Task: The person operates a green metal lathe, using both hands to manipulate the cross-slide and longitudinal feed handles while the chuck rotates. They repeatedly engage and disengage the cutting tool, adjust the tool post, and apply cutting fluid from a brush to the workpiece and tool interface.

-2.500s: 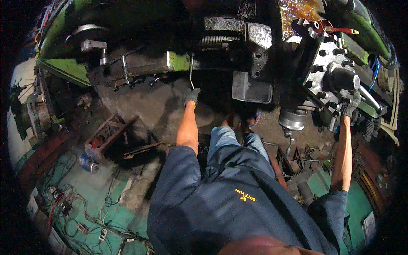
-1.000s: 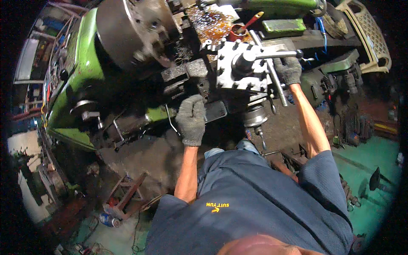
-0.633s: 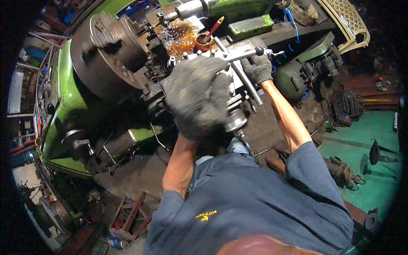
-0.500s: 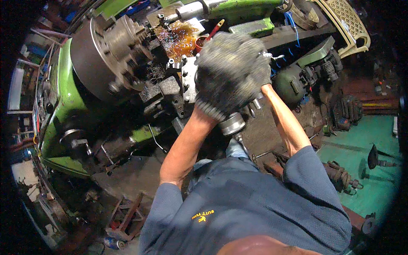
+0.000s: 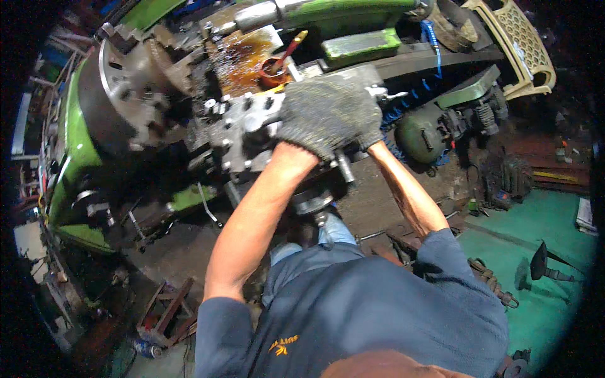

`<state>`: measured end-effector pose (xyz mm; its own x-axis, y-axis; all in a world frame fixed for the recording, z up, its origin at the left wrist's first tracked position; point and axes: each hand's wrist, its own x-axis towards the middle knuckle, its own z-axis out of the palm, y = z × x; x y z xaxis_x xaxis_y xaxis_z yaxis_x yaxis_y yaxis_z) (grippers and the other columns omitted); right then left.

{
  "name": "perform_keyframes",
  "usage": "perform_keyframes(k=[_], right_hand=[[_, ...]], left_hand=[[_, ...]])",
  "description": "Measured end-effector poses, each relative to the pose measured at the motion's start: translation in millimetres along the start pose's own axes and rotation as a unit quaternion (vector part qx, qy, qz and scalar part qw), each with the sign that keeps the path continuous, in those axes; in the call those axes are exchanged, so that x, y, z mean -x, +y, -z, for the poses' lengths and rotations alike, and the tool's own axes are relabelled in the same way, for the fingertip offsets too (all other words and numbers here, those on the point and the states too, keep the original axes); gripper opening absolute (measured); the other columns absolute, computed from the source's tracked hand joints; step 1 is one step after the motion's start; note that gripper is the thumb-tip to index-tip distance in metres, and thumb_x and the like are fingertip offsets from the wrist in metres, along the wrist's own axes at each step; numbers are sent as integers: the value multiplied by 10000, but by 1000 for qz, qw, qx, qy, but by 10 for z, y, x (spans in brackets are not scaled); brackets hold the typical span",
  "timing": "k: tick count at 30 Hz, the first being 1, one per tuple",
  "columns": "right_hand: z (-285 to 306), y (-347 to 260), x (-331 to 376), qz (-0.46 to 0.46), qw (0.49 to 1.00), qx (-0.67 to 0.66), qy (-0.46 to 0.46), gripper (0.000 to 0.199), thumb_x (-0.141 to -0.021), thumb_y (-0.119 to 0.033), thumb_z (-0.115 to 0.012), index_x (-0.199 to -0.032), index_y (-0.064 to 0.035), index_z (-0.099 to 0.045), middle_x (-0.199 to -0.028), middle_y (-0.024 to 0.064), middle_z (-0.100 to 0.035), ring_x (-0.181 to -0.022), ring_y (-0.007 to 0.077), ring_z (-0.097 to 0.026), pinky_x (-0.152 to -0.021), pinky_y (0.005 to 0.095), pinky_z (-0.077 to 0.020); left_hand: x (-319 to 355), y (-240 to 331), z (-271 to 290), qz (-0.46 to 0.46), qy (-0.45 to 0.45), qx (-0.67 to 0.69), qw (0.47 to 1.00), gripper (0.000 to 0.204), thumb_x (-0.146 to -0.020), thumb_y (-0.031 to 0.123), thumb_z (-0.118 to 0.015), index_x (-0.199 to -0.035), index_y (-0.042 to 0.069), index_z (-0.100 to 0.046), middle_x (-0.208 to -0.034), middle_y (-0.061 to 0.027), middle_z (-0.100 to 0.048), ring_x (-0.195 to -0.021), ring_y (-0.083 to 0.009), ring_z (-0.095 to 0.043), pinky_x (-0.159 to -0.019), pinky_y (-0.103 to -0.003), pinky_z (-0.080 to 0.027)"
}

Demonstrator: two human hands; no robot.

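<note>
Both my hands wear dark grey knitted work gloves and press close together over a lathe's carriage. My left hand shows its rounded back, with the fingers curled under and out of sight. At its left edge is a round metal hub on the bolted tool post; whether the glove grips a lever from it is hidden. Beside and partly behind it is my right hand, its fingers covered. A small crank handle sticks out past the right glove. Below the gloves sits a round metal handwheel.
To the left stands the big lathe chuck on a green headstock. Behind the tool post are an oily tray and a red cup with a brush. At the right lie a green motor and a beige plastic chair.
The view has shifted, and both gloves have come lower over the carriage, their motion blur mostly gone. More of the tool post and its round hub now shows left of them.
</note>
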<state>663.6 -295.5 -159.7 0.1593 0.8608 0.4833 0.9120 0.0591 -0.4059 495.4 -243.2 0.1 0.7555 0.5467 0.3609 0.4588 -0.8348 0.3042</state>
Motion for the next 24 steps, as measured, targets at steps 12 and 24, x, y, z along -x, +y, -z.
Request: perform_keyframes(k=[12,24], right_hand=[[890,1949,-1146,-183,963,-180,82,302,-891,-266,-725,-1102,-51,-703,-1001,83,-732,-905,194,-683,-800,336,-545],[1302,3871,-2819,-207,969,48,130,716,-788,-666,-671,-1210,-89,-689,-1230,169,-676,-1143,322,-636,-983,398,-460]], left_hand=[[-74,189,-10,67,53,-56,995,322,-886,313,-642,-647,98,-624,-598,-107,-588,-539,-299,-585,-542,-442,-449],[-82,168,-49,140,58,-51,987,373,-866,322,-701,-585,94,-612,-543,-122,-549,-484,-312,-536,-494,-455,-381]])
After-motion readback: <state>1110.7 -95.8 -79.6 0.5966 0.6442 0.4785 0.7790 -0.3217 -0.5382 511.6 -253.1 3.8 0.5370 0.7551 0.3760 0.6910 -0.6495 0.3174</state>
